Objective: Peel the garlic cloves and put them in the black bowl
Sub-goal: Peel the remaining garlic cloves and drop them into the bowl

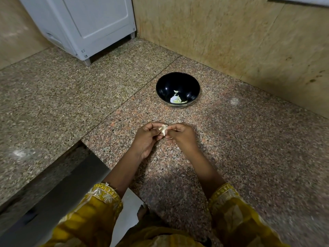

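Head view looked down past yellow embroidered sleeves (104,196) to two hands held together just above the speckled granite counter (240,148). The left hand (146,138) gripped a garlic clove (164,130) between thumb and curled fingers. The right hand (181,135) pinched the papery skin on the clove's right side, so neither hand was free. The fingertips partly hid the clove, and how much skin remained could not be told.

The step looked like mid-peel. It would likely go best with the left hand holding steady while the right pulled the skin away in short strips. Turning the clove between pulls would help more than squeezing it.

To the near left the counter ended at a stepped edge (83,142), with a lower grey surface (58,186) beyond the drop. Loose skins were better kept to the right of that edge.

Ahead, the black bowl (161,86) stood well apart from the hands, with bare granite between them. It held a few pale pieces (176,100), seemingly peeled garlic. A straight reach forward looked unobstructed. Beyond the bowl a tan stone wall (231,36) closed the right side, and a white appliance (85,24) stood far left.
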